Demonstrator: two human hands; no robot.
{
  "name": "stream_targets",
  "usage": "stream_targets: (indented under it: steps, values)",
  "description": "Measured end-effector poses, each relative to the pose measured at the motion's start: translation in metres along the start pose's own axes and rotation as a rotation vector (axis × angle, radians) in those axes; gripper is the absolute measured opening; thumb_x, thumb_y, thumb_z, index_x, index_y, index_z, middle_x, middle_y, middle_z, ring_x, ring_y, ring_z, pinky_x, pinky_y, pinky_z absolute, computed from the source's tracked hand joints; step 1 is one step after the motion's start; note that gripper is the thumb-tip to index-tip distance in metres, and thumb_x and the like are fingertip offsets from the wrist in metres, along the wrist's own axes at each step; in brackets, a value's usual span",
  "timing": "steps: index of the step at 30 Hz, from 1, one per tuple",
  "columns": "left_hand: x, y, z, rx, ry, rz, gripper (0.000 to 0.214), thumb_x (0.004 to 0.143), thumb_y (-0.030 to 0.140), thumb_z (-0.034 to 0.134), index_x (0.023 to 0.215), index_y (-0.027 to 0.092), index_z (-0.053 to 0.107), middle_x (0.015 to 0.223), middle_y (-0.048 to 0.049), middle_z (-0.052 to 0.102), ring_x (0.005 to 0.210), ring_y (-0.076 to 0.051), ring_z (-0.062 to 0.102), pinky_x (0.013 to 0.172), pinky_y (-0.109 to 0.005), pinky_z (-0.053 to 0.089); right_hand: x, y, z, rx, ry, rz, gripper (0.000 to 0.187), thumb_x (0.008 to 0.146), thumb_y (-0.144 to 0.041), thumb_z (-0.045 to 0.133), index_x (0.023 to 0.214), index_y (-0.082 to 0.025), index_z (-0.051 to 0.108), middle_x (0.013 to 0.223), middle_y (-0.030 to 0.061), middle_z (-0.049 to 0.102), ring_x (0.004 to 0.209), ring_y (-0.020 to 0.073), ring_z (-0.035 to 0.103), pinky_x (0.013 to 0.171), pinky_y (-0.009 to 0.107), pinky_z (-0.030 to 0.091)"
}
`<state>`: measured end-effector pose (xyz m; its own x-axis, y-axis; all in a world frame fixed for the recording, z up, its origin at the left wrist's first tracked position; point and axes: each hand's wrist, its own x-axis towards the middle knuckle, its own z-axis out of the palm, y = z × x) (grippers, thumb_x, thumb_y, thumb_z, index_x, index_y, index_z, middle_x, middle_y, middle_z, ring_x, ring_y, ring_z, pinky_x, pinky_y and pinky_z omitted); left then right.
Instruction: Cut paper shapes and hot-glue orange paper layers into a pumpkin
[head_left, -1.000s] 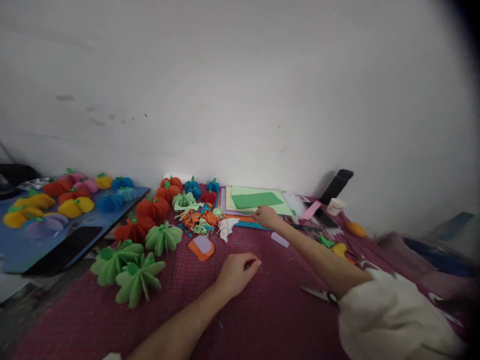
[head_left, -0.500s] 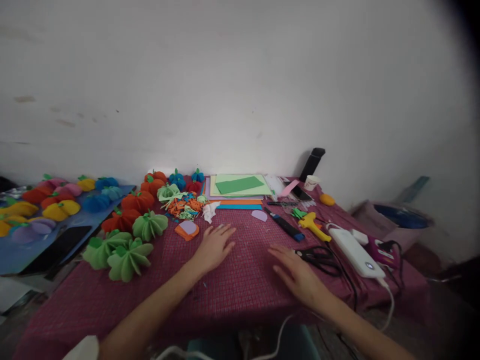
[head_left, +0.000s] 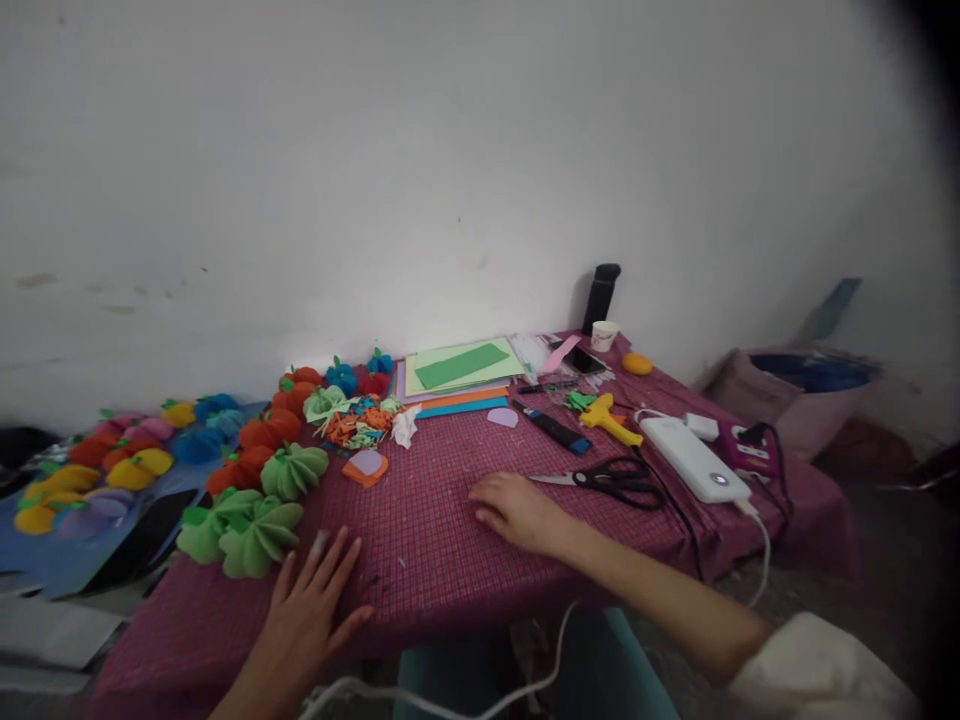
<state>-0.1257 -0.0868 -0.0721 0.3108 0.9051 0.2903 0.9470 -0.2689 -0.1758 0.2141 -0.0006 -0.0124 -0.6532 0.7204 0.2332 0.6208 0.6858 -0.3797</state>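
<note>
My left hand (head_left: 311, 605) rests with spread fingers at the front left of the cloth, holding nothing. Just beyond it sit light green paper pumpkins (head_left: 259, 538). My right hand (head_left: 517, 510) lies palm down near the table's middle, its fingers loosely together and slightly bent; I see nothing in it. Beside its wrist are black-handled scissors (head_left: 611, 482), the blades pointing toward the hand. Farther back, a lilac half-round paper piece (head_left: 502, 417) lies apart. Another lilac piece (head_left: 367, 462) rests on orange paper pieces (head_left: 365, 476) to the left.
Paper scraps (head_left: 364, 422) are heaped behind. Sheets (head_left: 465, 366) lie near the wall. At right are a utility knife (head_left: 555, 430), yellow glue gun (head_left: 611, 420), white power bank (head_left: 694, 460), purple socket block (head_left: 748, 448) and cords. A black bottle (head_left: 601, 298) stands behind a paper cup (head_left: 604, 336).
My left hand has moved left and nearer the front edge. My right hand has shifted left toward the table's middle, and the scissors now show fully. The view has turned slightly.
</note>
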Motion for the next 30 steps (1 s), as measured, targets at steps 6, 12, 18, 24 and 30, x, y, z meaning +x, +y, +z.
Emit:
stream_targets:
  steps: [6, 12, 18, 24, 30]
  values:
    - [0.01, 0.028, -0.023, 0.013, 0.085, -0.104, 0.05, 0.083, 0.043, 0.043, 0.131, 0.027, 0.046, 0.143, -0.0065, 0.037, 0.132, -0.028, 0.031, 0.105, -0.052, 0.02, 0.027, 0.039, -0.013, -0.092, 0.094, 0.2, 0.032, 0.087, -0.02, 0.045, 0.114, -0.011, 0.06, 0.113, 0.0135, 0.063, 0.107, 0.0237, 0.053, 0.097, 0.037, 0.035]
    - [0.033, 0.056, -0.033, -0.17, -0.009, 0.003, 0.044, 0.086, 0.038, 0.041, 0.13, 0.03, 0.046, 0.139, -0.003, 0.043, 0.131, -0.025, 0.033, 0.106, -0.051, 0.02, 0.023, 0.004, 0.011, -0.026, 0.047, 0.042, 0.029, 0.087, -0.022, 0.046, 0.112, -0.018, 0.061, 0.112, 0.0059, 0.064, 0.106, 0.0178, 0.054, 0.098, 0.03, 0.036]
    - [0.079, 0.033, -0.031, -0.32, 0.189, -0.276, 0.031, 0.081, 0.022, 0.047, 0.109, 0.022, 0.061, 0.116, -0.0077, 0.063, 0.112, -0.024, 0.052, 0.101, -0.044, 0.032, 0.046, -0.03, 0.025, 0.042, -0.031, -0.003, 0.029, 0.085, -0.023, 0.048, 0.111, -0.02, 0.061, 0.11, 0.0066, 0.065, 0.1, 0.0194, 0.059, 0.088, 0.029, 0.041]
    - [0.108, 0.014, -0.009, -0.332, 0.326, -0.449, 0.047, 0.081, 0.007, 0.032, 0.125, 0.011, 0.047, 0.114, -0.0147, 0.061, 0.107, -0.023, 0.056, 0.093, -0.039, 0.041, 0.108, -0.043, 0.035, 0.041, 0.021, 0.059, 0.027, 0.084, -0.028, 0.05, 0.106, -0.021, 0.064, 0.102, 0.0063, 0.068, 0.095, 0.0204, 0.062, 0.082, 0.028, 0.042]
    - [0.099, 0.007, 0.0, -0.394, 0.37, -0.509, 0.054, 0.074, 0.002, 0.033, 0.126, 0.012, 0.044, 0.11, -0.0122, 0.063, 0.103, -0.02, 0.058, 0.091, -0.036, 0.044, 0.157, -0.059, 0.058, 0.053, 0.088, 0.109, 0.033, 0.084, -0.037, 0.051, 0.11, -0.019, 0.06, 0.109, 0.0086, 0.065, 0.101, 0.021, 0.059, 0.083, 0.028, 0.042]
